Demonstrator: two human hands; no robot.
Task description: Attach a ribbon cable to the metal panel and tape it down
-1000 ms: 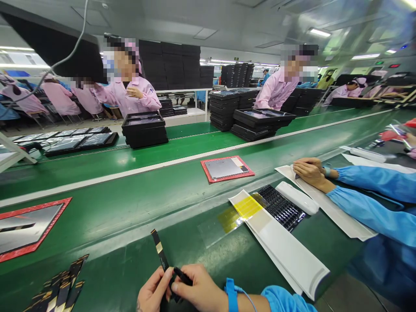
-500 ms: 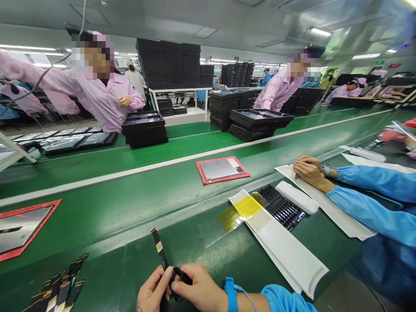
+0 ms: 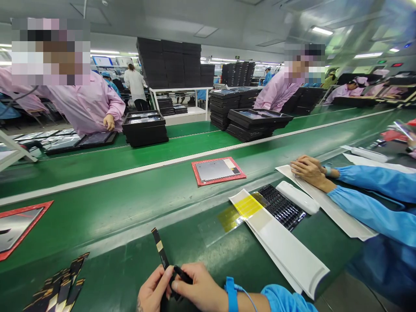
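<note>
The left hand holds a black strip with a gold band pinched between its fingers, the strip slanting upward above the green surface; the fingers of the right hand are drawn together just beside it, though whether they grip the strip cannot be told. A pile of similar strips lies to the left on the surface, and to the right a yellow film lies across one end of a white sheet.
</note>
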